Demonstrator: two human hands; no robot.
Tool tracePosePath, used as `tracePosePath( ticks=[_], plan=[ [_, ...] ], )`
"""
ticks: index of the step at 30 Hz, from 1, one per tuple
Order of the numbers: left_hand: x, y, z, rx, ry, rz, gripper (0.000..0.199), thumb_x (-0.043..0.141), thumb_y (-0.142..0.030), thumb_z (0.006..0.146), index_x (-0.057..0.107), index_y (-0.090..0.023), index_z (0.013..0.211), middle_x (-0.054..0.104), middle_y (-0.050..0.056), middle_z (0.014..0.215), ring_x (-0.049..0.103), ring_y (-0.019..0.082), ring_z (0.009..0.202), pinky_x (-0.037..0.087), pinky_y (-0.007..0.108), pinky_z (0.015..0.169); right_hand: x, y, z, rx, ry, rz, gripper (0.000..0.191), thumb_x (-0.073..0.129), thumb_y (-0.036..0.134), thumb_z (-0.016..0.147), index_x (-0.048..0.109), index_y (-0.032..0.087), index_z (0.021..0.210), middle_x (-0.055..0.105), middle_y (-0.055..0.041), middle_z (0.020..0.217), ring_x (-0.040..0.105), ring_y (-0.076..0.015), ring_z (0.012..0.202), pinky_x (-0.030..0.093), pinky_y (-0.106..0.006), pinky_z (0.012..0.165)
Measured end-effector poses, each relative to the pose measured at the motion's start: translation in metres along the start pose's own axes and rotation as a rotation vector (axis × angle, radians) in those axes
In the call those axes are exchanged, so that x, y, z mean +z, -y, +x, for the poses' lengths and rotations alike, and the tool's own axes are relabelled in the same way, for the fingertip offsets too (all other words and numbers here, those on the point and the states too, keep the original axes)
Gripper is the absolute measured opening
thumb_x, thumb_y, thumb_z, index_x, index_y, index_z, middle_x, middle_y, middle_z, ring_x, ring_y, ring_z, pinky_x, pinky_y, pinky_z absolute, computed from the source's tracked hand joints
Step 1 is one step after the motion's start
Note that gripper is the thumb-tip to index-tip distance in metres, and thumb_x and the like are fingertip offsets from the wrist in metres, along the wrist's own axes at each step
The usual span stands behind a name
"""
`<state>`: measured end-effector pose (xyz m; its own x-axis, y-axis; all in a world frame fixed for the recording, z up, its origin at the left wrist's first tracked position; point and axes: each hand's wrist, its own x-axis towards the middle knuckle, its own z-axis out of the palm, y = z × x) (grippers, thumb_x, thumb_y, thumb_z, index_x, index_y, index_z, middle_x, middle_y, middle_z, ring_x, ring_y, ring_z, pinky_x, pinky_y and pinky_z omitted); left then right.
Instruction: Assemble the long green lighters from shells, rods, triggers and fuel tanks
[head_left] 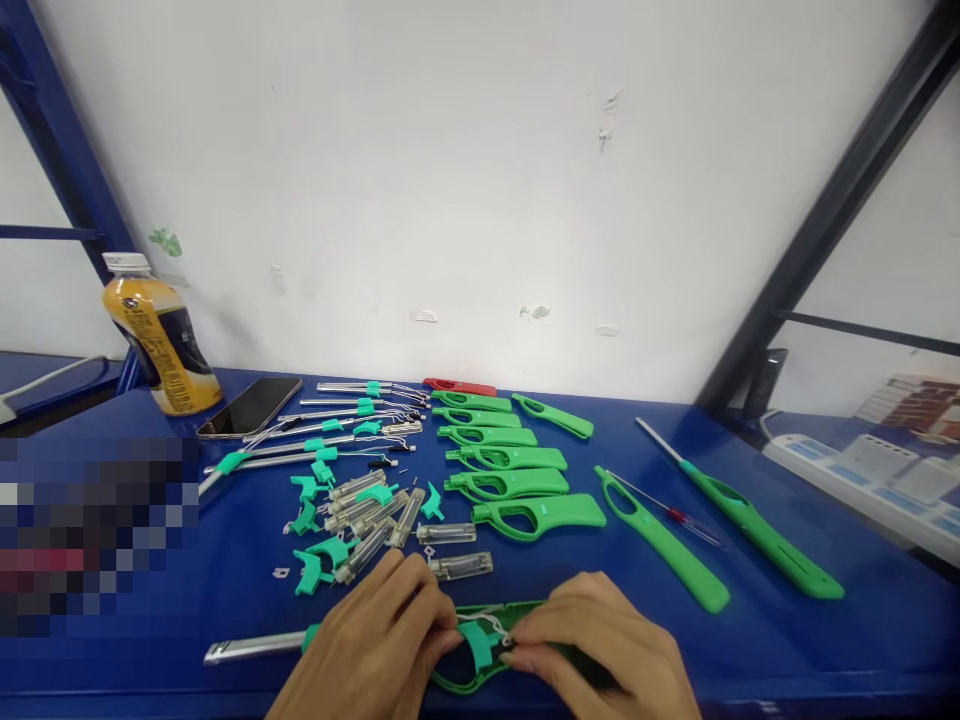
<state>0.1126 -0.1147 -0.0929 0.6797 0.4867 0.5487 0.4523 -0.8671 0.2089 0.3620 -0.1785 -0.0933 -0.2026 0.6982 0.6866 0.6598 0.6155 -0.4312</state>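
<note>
At the table's front edge lies a half-built green utility lighter [471, 682], its shell open and a metal tube [255, 648] sticking out to the left. My left hand [379, 630] is closed on it, fingertips at the teal trigger [478, 645] in the handle. The fingers of my right hand [600, 640] pinch a small black part [504, 650] with white wires inside the shell; my hand partly hides this part. Just beyond are clear fuel tanks [375, 530] and loose teal triggers [311, 570].
Green shell halves [517, 485] are lined up in the middle, a red shell [459, 387] behind them. Metal tubes with wires [315, 440] lie left. Rightward are a shell half [667, 545], a screwdriver [675, 512] and a complete lighter [765, 525]. A phone [253, 405] and bottle [161, 335] stand back left.
</note>
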Motion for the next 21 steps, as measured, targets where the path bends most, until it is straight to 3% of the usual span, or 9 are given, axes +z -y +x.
tracePosePath(
  ticks=[7, 12, 21],
  plan=[
    [0.0004, -0.0022, 0.0037, -0.034, -0.023, -0.014, 0.025, 0.044, -0.008, 0.109, 0.060, -0.023, 0.098, 0.067, 0.001, 0.093, 0.063, 0.019, 0.082, 0.056, 0.030, 0.078, 0.0035, -0.0022, -0.0043, -0.017, -0.059, 0.069, 0.015, 0.082, 0.013, 0.095, 0.078, 0.027, 0.100, 0.085, 0.0052, 0.092, 0.078, -0.0142, 0.079, 0.064, -0.023, 0.075],
    [0.0000, -0.0040, 0.0042, -0.045, -0.024, -0.036, 0.024, 0.046, -0.009, 0.109, 0.060, -0.024, 0.097, 0.068, 0.000, 0.092, 0.064, 0.019, 0.082, 0.055, 0.028, 0.073, 0.0069, -0.0013, -0.0063, 0.051, -0.082, 0.135, 0.016, 0.085, 0.013, 0.091, 0.079, 0.027, 0.094, 0.085, 0.0045, 0.089, 0.079, -0.0157, 0.077, 0.065, -0.025, 0.073],
    [-0.0001, -0.0036, 0.0059, -0.040, -0.010, -0.048, 0.024, 0.046, -0.007, 0.109, 0.058, -0.024, 0.097, 0.068, 0.000, 0.093, 0.063, 0.018, 0.082, 0.056, 0.029, 0.078, 0.0091, 0.0012, -0.0040, 0.066, -0.130, 0.176, 0.019, 0.083, 0.009, 0.091, 0.077, 0.027, 0.091, 0.085, 0.0049, 0.090, 0.079, -0.0144, 0.075, 0.064, -0.024, 0.071]
  ],
)
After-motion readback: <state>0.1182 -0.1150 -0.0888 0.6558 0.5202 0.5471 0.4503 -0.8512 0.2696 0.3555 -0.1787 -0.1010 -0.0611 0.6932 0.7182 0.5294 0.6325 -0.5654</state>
